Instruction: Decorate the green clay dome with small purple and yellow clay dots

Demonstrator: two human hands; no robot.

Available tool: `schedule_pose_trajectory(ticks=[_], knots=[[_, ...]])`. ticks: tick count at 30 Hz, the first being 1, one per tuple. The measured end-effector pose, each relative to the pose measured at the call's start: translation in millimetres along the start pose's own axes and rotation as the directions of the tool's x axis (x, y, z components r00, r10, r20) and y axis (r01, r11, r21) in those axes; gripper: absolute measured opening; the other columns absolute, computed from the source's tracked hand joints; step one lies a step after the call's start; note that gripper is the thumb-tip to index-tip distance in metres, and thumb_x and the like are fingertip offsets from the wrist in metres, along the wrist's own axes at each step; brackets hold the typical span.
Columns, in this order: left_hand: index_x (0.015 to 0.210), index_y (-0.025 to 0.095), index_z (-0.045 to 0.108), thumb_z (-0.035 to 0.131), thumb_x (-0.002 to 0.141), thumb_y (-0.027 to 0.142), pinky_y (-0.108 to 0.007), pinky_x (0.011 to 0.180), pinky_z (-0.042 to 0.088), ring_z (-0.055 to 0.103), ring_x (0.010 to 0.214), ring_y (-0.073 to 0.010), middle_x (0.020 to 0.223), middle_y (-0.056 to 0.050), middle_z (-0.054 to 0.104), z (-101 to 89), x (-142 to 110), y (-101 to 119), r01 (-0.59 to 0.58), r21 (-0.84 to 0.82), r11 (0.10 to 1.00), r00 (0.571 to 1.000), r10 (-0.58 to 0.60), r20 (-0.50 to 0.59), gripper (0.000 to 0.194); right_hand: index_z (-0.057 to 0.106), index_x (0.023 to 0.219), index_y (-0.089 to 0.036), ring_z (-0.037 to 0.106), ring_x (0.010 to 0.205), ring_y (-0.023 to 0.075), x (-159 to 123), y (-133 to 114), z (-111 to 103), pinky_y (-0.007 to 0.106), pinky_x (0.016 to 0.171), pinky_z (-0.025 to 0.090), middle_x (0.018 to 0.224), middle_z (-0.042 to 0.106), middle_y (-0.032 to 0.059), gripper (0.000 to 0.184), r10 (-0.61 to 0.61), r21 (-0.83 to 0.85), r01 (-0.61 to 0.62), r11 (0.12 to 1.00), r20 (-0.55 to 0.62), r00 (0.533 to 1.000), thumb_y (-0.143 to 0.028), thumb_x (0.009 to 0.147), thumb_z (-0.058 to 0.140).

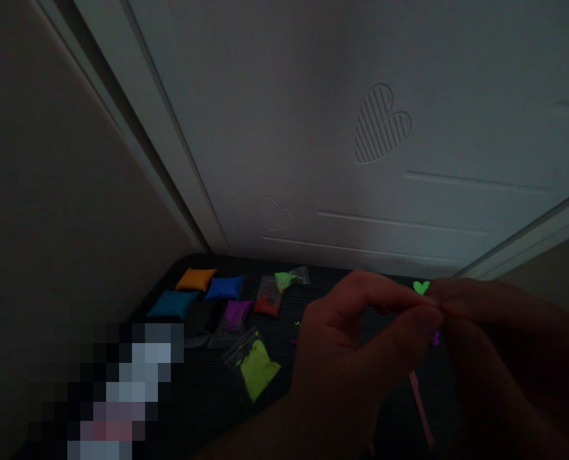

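My left hand [356, 345] and my right hand [509, 338] meet fingertip to fingertip above the dark table, at the right of the view. Thumb and forefinger of each are pinched together; whatever lies between them is too small or hidden to make out. Just behind the fingertips shows a bright green heart [421, 287]. A bit of purple material [435, 337] peeks out below them, partly covered by my right hand. Under the hands lies a flat pink strip [421, 409], possibly a tool, its upper end hidden by my left hand.
Left of my hands lie a yellow-green bag [259, 370], a red bag [268, 303], a light green bag [287, 279], and purple [237, 314], blue [224, 287], orange [196, 278] and teal packets [172, 304]. A white panel with hearts [383, 124] rises behind the table. The scene is dim.
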State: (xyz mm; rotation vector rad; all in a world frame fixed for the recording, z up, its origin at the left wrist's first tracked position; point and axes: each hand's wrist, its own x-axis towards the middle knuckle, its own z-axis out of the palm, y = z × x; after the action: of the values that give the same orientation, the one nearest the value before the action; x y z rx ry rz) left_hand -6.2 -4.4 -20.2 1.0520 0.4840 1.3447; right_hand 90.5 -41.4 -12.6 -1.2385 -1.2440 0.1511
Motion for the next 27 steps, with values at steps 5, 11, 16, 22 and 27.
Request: schedule_pose_trajectory(ticks=[5,11,16,22,27], knots=[[0.071,0.023,0.068,0.066,0.072,0.018,-0.018,0.065,0.044,0.052,0.068,-0.0068,0.069,0.004,0.058,0.7,0,-1,-0.015,-0.007,1.000,1.000,0.014,-0.019,0.006,0.064,0.081,-0.033,0.056,0.067,0.0134,-1,-1,1,0.030,0.053,0.042,0.081,0.062,-0.0051,0.018,-0.010,0.010,0.010,1.000,-0.009,1.000,-0.018,0.073,0.057],[0.072,0.025,0.068,0.066,0.072,0.021,-0.019,0.069,0.044,0.053,0.071,-0.0077,0.071,0.005,0.059,2.2,-2,-4,-0.011,0.008,1.000,0.998,0.011,-0.058,0.005,0.061,0.079,-0.032,0.055,0.070,0.0142,-3,-3,6,0.030,0.059,0.042,0.080,0.061,-0.0047,0.016,-0.045,-0.022,0.044,0.999,-0.028,0.999,-0.017,0.074,0.055],[0.070,0.024,0.068,0.067,0.071,0.020,-0.019,0.067,0.044,0.053,0.070,-0.0080,0.069,0.004,0.059,3.1,-4,-4,0.000,-0.023,1.000,0.997,-0.002,-0.075,0.004,0.061,0.077,-0.032,0.056,0.070,0.0149,-4,-2,5,0.031,0.062,0.044,0.080,0.062,-0.0044,0.013,-0.046,-0.094,0.043,0.995,-0.037,0.998,-0.021,0.075,0.056],[0.067,0.022,0.069,0.070,0.067,0.022,-0.019,0.062,0.045,0.052,0.066,-0.0085,0.068,0.002,0.059,5.4,-1,-2,0.151,-0.191,0.970,0.986,-0.162,-0.044,0.001,0.064,0.084,-0.031,0.059,0.065,0.0169,-3,-2,-2,0.032,0.048,0.044,0.083,0.064,-0.0009,0.014,0.055,-0.022,-0.055,0.998,0.019,0.998,-0.025,0.073,0.058],[0.065,0.021,0.069,0.070,0.065,0.017,-0.021,0.064,0.046,0.054,0.067,-0.0093,0.069,0.002,0.061,7.3,-1,0,0.164,-0.239,0.957,0.982,-0.180,-0.049,0.004,0.065,0.086,-0.032,0.059,0.064,0.0178,-2,-1,-5,0.034,0.050,0.047,0.083,0.064,-0.0002,0.015,0.044,-0.010,-0.043,0.999,0.016,0.999,-0.026,0.074,0.058]])
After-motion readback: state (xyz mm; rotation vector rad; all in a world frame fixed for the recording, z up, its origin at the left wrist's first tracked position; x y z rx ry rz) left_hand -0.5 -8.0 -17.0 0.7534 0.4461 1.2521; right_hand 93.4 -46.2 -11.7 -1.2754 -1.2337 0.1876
